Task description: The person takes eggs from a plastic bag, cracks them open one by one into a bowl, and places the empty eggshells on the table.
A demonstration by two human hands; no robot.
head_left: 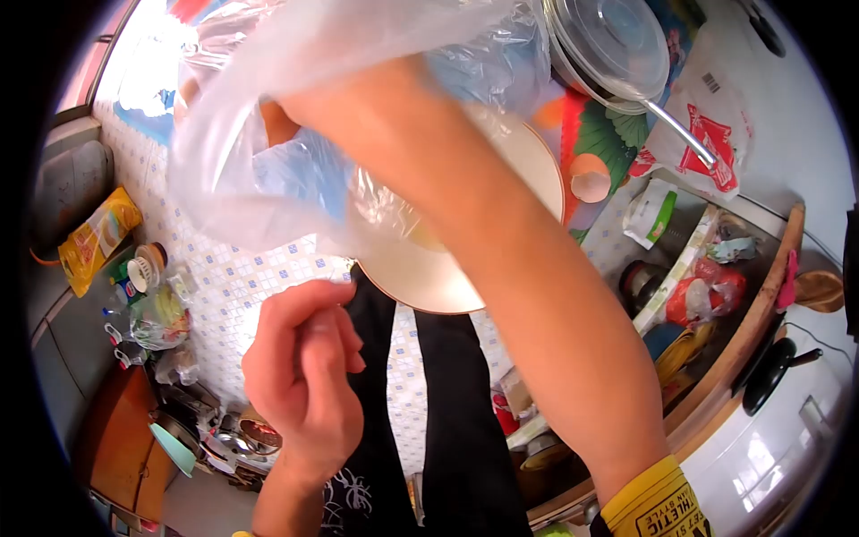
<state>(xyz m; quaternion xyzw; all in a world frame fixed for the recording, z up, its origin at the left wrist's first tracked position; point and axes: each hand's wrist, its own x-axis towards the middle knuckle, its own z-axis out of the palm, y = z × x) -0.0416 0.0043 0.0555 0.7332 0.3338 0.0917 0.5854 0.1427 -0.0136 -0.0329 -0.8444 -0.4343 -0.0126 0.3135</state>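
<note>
My left hand [304, 367] hangs below a clear plastic bag [215, 201], its fingers curled in and nothing visible in them. From the lower right my right forearm crosses over a pale bowl [420, 282] with a brown rim and reaches into the bag. My right hand [309, 112] is mostly covered by the plastic, and its fingers are hidden. Some yellowish content [425, 237] shows in the bowl beneath the wrinkled film. An orange-brown patch [278, 123] appears inside the bag; I cannot tell what it is. To the right of the bowl lies a broken eggshell [590, 177].
A pot with a glass lid [617, 49] stands at the upper right, its handle [682, 134] sticking out over a red-and-white plastic bag [711, 148]. Below that is an open drawer or shelf with packages [707, 291]. A yellow packet [98, 240] is at left.
</note>
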